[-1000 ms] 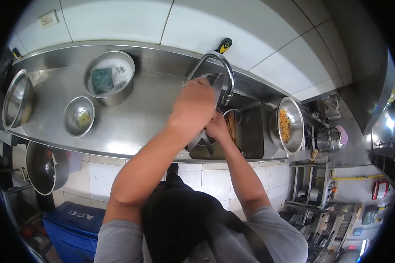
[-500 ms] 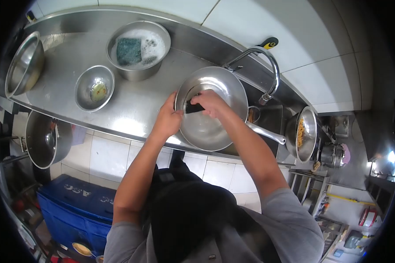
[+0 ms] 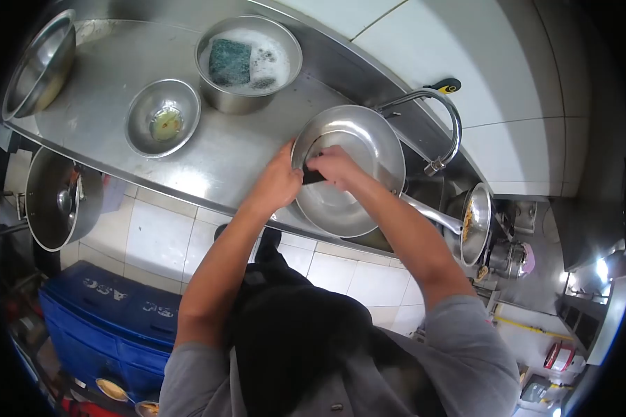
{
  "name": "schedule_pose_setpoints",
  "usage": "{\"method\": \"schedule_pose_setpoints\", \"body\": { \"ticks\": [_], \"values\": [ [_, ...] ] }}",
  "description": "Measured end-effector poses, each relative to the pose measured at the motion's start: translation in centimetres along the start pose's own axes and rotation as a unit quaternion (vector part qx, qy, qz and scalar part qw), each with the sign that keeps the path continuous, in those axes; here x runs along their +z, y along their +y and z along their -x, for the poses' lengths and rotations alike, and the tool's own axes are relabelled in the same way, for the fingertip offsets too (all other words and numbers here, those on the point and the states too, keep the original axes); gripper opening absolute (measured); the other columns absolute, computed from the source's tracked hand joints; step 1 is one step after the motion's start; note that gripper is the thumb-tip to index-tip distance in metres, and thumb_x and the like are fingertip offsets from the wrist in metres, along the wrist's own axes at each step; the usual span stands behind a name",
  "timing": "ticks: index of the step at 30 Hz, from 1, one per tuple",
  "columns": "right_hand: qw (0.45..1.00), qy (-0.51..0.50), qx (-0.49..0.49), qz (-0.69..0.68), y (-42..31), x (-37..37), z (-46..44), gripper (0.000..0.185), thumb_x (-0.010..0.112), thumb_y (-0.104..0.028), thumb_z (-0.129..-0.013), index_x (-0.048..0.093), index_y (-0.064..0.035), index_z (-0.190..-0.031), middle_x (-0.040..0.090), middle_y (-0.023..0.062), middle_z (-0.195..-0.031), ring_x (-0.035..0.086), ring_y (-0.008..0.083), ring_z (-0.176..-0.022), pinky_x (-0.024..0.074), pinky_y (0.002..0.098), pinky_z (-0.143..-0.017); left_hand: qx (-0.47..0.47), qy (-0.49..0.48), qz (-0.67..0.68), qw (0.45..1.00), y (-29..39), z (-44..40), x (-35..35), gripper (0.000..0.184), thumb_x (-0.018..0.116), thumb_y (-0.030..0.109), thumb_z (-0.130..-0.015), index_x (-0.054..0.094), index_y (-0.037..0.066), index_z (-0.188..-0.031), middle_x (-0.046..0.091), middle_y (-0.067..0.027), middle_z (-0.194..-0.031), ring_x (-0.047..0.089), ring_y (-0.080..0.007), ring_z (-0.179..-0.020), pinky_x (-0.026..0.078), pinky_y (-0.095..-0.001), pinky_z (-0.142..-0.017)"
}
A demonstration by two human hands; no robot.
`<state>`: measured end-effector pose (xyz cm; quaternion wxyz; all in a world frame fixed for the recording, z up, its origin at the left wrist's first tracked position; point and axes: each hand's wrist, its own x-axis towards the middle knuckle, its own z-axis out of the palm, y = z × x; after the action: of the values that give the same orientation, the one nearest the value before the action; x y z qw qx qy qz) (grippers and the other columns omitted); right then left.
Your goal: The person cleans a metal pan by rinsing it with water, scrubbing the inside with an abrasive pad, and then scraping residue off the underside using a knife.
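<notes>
While a long stainless-steel worktop stretches across the view, a blue box with white lettering on its lid sits lower down, in front of it. A wide, round, silver metal frying pan is held at the worktop's front edge, partly above the sink, its inside facing up and its handle pointing right. Behind it to the left stands a deep, round steel pot of white suds; a smaller, round steel bowl with yellowish residue rests left of that pot, nearer the front edge. The left hand has its grip clamped on the pan's left rim. The right hand has its fingers closed on a small black pad, which touches the pan's inner wall beside the left thumb. A dark green rectangular scouring pad lies in the suds.
</notes>
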<state>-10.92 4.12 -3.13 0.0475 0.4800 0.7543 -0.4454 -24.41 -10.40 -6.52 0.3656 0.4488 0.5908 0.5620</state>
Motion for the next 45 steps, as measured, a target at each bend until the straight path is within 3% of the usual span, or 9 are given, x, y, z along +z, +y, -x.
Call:
{"method": "schedule_pose_setpoints", "body": {
  "ticks": [4,16,20,22,27,37,40,42,45],
  "values": [
    [0.962,0.076,0.146,-0.219,-0.9,-0.4,-1.4,0.014,0.074,-0.01,-0.078,0.07,0.0029,-0.08,0.065,0.009,-0.07,0.061,0.0203,-0.057,0.0433,0.0373,-0.047,-0.009,-0.021,0.003,1.0,0.7,0.3,-0.2,0.066,0.052,0.001,-0.083,0.043,-0.002,-0.149,0.055,-0.0353,-0.137,0.051,-0.051,-0.131,0.04,-0.0491,-0.113],
    [0.993,-0.083,0.024,0.076,-0.9,0.4,4.2,0.023,0.071,-0.017,-0.082,0.075,0.0033,-0.092,0.071,0.0143,-0.078,0.067,0.0219,-0.066,0.0533,0.0387,-0.06,-0.037,-0.021,0.002,0.999,1.1,-0.2,-0.1,0.067,0.054,0.001,-0.082,0.043,-0.004,-0.148,0.052,-0.0337,-0.141,0.05,-0.0483,-0.134,0.041,-0.0466,-0.113],
    [0.895,0.026,0.149,-0.42,1.6,-1.6,6.1,0.03,0.075,-0.026,-0.091,0.07,-0.0086,-0.115,0.07,0.0014,-0.1,0.066,0.0146,-0.089,0.0531,0.0391,-0.074,0.015,0.012,-0.138,0.99,3.1,-0.5,-0.3,0.065,0.062,0.005,-0.083,0.046,-0.005,-0.145,0.054,-0.028,-0.142,0.048,-0.0472,-0.135,0.041,-0.0488,-0.113],
    [0.884,0.014,0.132,-0.449,1.9,-2.3,7.7,0.033,0.071,-0.03,-0.097,0.064,-0.012,-0.124,0.067,0.0003,-0.11,0.062,0.0119,-0.098,0.0497,0.0394,-0.08,0.039,0.026,-0.216,0.975,6.1,-0.5,-0.6,0.065,0.065,0.007,-0.083,0.047,-0.004,-0.144,0.055,-0.026,-0.142,0.047,-0.0462,-0.136,0.04,-0.05,-0.114],
    [0.781,-0.06,0.015,-0.621,4.6,-2.1,8.8,0.022,0.065,-0.028,-0.1,0.064,-0.0115,-0.114,0.065,0.002,-0.098,0.06,0.0126,-0.078,0.0422,0.0301,-0.05,0.292,-0.089,-0.396,0.866,9.7,-0.3,1.3,0.071,0.068,0.006,-0.077,0.048,-0.003,-0.144,0.055,-0.0258,-0.14,0.048,-0.0389,-0.137,0.036,-0.0552,-0.116],
    [0.773,0.032,-0.012,-0.634,3.7,-2.1,7.8,0.018,0.069,-0.023,-0.099,0.066,-0.0081,-0.109,0.07,0.0059,-0.1,0.067,0.0158,-0.084,0.0542,0.0347,-0.064,0.229,-0.063,-0.525,0.818,7.7,-0.3,-1.1,0.057,0.059,0.004,-0.085,0.052,-0.004,-0.141,0.062,-0.0235,-0.133,0.05,-0.0359,-0.137,0.04,-0.0468,-0.116],
    [0.785,0.052,-0.03,-0.616,3.7,-2.0,6.9,0.021,0.07,-0.023,-0.099,0.068,-0.0035,-0.108,0.072,0.008,-0.103,0.069,0.0177,-0.091,0.0568,0.035,-0.076,0.213,-0.033,-0.471,0.855,9.2,-0.3,1.0,0.058,0.064,0.006,-0.086,0.052,-0.004,-0.142,0.062,-0.0253,-0.132,0.051,-0.0373,-0.136,0.043,-0.0448,-0.112],
    [0.789,0.041,-0.048,-0.611,3.7,-2.1,6.6,0.022,0.07,-0.022,-0.099,0.069,-0.0022,-0.107,0.072,0.0083,-0.101,0.069,0.018,-0.091,0.0567,0.0343,-0.078,-0.139,-0.004,0.029,0.99,10.0,-0.6,3.6,0.068,0.074,0.008,-0.084,0.047,-0.004,-0.145,0.059,-0.0262,-0.134,0.054,-0.0407,-0.129,0.042,-0.0458,-0.113],
    [0.801,0.015,-0.058,-0.595,3.5,-2.6,6.3,0.022,0.071,-0.021,-0.098,0.07,-0.0009,-0.106,0.073,0.0087,-0.101,0.07,0.0183,-0.09,0.0565,0.0338,-0.08,-0.007,-0.021,-0.069,0.997,6.1,-1.8,4.2,0.049,0.076,0.015,-0.089,0.061,-0.001,-0.132,0.061,-0.022,-0.134,0.064,-0.033,-0.114,0.05,-0.0412,-0.099]
  ]
}}
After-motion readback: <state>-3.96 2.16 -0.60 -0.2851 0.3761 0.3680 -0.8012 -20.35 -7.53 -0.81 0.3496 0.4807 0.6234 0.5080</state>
